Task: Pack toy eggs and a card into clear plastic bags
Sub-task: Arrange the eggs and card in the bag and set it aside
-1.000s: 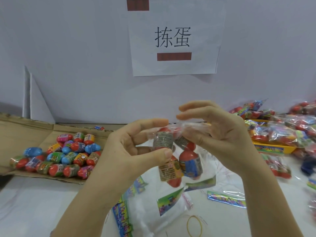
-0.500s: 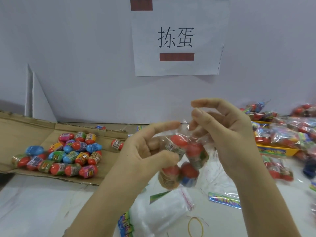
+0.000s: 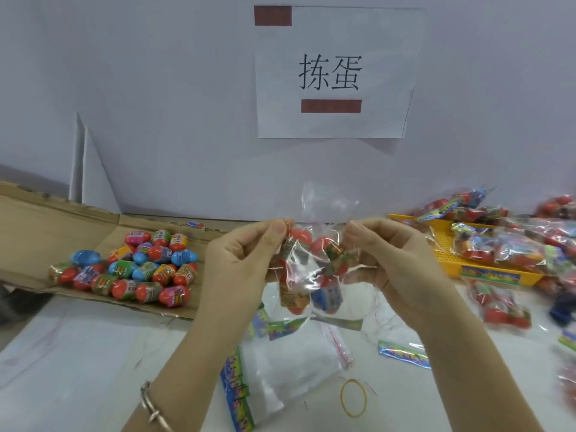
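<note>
Head view: a white table top [image 3: 78, 369] stands against a pale, plain wall [image 3: 156, 88] bearing a white paper sign with black characters [image 3: 389, 57]. Flattened brown cardboard [image 3: 37, 232] at left carries a heap of loose wrapped toy eggs [image 3: 134, 269]. At right, a yellow perforated plastic tray [image 3: 442, 257] holds filled bags [image 3: 505, 244]. A stack of empty clear bags [image 3: 290, 369] and a yellow rubber band [image 3: 342, 397] lie near the front edge. The clear plastic bag [image 3: 311, 269] hangs above the table between both hands, its mouth upward, with several red-capped eggs inside. The left hand [image 3: 240, 269] pinches its left upper edge between thumb and forefinger; the right hand [image 3: 402, 266] pinches the right edge, fingers curled.
</note>
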Available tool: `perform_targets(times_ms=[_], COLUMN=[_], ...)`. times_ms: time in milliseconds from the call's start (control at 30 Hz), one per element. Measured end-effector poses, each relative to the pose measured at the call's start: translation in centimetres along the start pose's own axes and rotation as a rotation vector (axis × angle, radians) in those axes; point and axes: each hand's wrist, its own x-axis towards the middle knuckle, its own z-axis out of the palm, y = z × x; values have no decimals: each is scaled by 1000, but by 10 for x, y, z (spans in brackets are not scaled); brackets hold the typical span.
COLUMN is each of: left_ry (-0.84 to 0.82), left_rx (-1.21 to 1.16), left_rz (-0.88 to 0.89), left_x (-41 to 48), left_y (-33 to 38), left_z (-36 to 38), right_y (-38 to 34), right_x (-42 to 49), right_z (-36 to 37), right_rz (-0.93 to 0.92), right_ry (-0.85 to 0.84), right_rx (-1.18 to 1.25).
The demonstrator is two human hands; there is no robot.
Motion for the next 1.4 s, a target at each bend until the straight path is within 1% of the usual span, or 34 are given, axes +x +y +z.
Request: perform_targets(times_ms=[133, 200, 333, 400, 500, 633, 800, 1000, 1133, 1233, 1400], left_ry=[-6, 30, 109, 100, 58, -7, 12, 58, 27, -15, -45], left_rx=[6, 23, 53, 63, 50, -35, -19, -57, -66, -100, 6], left_rz=[-138, -234, -398, -435, -473, -483, -429, -366, -354, -393, -400], left_x=[-4, -2, 5, 6, 6, 4, 3, 9, 12, 14, 10], left_y=[-21, -39, -71, -84, -93, -95, -105, -118, -121, -118, -118], left_z=[-11, -14, -19, -22, -27, -32, -35, -39, -40, -41, -38], right_y=[34, 54, 96, 108, 114, 118, 119, 124, 126, 125, 127], right_x=[-5, -2, 0, 0, 1, -4, 0, 4, 7, 9, 10], right_z=[-1, -3, -4, -7, -14, -17, -20, -19, -24, -25, -26], right_rz=[83, 146, 260, 278, 255, 231, 229, 108, 117, 139, 145], right_ry=[112, 166, 188, 218, 206, 186, 144, 153, 116, 86, 55], right_rx=[16, 7, 25, 55, 6, 1, 25, 26, 58, 75, 100])
